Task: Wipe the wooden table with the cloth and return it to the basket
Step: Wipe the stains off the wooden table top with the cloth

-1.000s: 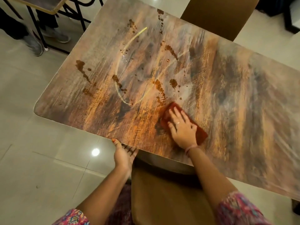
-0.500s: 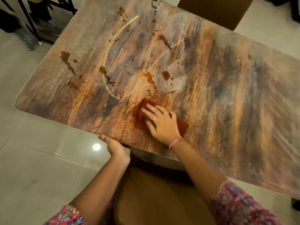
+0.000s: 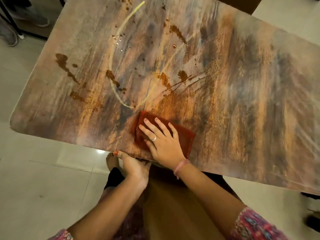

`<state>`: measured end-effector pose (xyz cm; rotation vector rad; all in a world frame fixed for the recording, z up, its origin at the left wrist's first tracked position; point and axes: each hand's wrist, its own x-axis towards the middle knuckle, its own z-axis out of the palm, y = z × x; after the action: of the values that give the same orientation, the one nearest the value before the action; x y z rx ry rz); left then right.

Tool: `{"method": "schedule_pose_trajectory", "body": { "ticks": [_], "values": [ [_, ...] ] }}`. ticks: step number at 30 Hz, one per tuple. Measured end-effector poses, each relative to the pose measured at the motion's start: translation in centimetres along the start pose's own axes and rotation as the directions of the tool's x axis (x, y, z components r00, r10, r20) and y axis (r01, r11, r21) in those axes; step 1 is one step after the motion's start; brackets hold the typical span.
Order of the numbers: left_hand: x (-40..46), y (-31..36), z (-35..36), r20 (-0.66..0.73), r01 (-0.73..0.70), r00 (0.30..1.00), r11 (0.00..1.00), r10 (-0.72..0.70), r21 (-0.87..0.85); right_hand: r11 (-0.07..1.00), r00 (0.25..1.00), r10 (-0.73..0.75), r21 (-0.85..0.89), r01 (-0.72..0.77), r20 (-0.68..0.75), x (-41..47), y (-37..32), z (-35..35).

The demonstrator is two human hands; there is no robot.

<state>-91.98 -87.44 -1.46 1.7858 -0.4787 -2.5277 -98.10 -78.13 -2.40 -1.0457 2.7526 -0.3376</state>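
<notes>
Right hand (image 3: 161, 141) presses flat, fingers spread, on cloth (image 3: 183, 135); left hand (image 3: 133, 166) grips table (image 3: 259, 101) edge.

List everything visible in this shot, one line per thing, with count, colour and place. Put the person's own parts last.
wooden table: one, brown-orange grain, fills most of the view
cloth: one, red, flat on the table near its front edge
stains: many, dark brown, left half of the table
yellowish smear: one curved line, among the stains
chair: one, brown, tucked under the front edge
floor tiles: pale, around the table
grey shoes: top left, partly cut off
right hand: flat on the cloth, ring and pink wristband
left hand: grips the table's front edge
</notes>
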Motion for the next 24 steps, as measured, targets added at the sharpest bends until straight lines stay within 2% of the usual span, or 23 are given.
{"method": "schedule_pose_trajectory", "body": {
  "ticks": [2, 3, 5, 7, 9, 10, 11, 12, 14, 15, 17, 19, 20, 22, 24],
  "values": [
    [-0.3, 0.5, -0.3, -0.008, 0.062, 0.998, 0.998, -0.062, 0.023, 0.998, 0.997, -0.054, -0.020, 0.056, 0.062, 2.0, 2.7, -1.1],
    [-0.5, 0.7, -0.3, -0.021, 0.091, 0.996, 0.995, -0.090, 0.032, 1.000, 0.998, -0.001, -0.018, 0.002, 0.066, 3.7, 4.3, -1.7],
    [-0.8, 1.1, -0.6, -0.043, 0.136, 0.990, 0.989, -0.133, 0.061, 0.973, 0.975, 0.223, 0.053, -0.223, 0.007, 7.9, 7.4, -3.3],
    [-0.8, 1.4, -1.0, -0.050, 0.180, 0.983, 0.981, -0.177, 0.072, 0.877, 0.881, 0.469, 0.148, -0.457, -0.062, 11.2, 9.3, -4.4],
    [-0.7, 1.9, -1.4, -0.043, 0.227, 0.974, 0.971, -0.224, 0.069, 0.783, 0.782, 0.615, 0.199, -0.589, -0.105, 12.9, 8.5, -4.1],
    [-0.7, 2.1, -1.6, -0.038, 0.242, 0.970, 0.969, -0.240, 0.059, 0.757, 0.755, 0.646, 0.218, -0.616, -0.114, 12.9, 7.1, -3.6],
    [-0.7, 2.2, -1.8, -0.035, 0.240, 0.970, 0.969, -0.239, 0.060, 0.764, 0.762, 0.637, 0.226, -0.604, -0.117, 12.2, 5.3, -2.9],
    [-0.7, 2.3, -2.0, -0.031, 0.225, 0.974, 0.970, -0.223, 0.086, 0.807, 0.807, 0.580, 0.210, -0.552, -0.108, 10.8, 3.0, -1.9],
    [-0.7, 2.5, -2.4, -0.021, 0.188, 0.982, 0.971, -0.187, 0.149, 0.928, 0.932, 0.359, 0.122, -0.351, -0.046, 6.2, -1.9, 0.0],
    [-0.7, 2.6, -2.7, -0.016, 0.178, 0.984, 0.970, -0.178, 0.168, 0.969, 0.972, 0.236, 0.073, -0.236, 0.000, 3.6, -3.7, 0.7],
    [-0.8, 3.0, -3.1, -0.010, 0.168, 0.985, 0.965, -0.170, 0.199, 0.998, 0.996, 0.054, 0.023, -0.056, 0.076, 0.4, -4.0, 0.9],
    [-0.9, 3.4, -3.3, -0.013, 0.165, 0.986, 0.958, -0.167, 0.233, 1.000, 0.996, 0.004, 0.023, -0.006, 0.092, 1.6, -0.5, -0.4],
    [-0.9, 3.5, -3.4, -0.023, 0.167, 0.986, 0.955, -0.166, 0.244, 0.998, 0.995, 0.062, 0.027, -0.064, 0.077, 3.1, 1.7, -1.2],
    [-1.0, 3.6, -3.4, -0.043, 0.170, 0.985, 0.953, -0.165, 0.249, 0.950, 0.953, 0.304, 0.072, -0.304, -0.002, 7.5, 6.8, -3.0],
    [-1.0, 3.7, -3.3, -0.056, 0.176, 0.984, 0.953, -0.168, 0.245, 0.805, 0.802, 0.590, 0.151, -0.574, -0.091, 11.8, 10.7, -4.8]
  ]
}}
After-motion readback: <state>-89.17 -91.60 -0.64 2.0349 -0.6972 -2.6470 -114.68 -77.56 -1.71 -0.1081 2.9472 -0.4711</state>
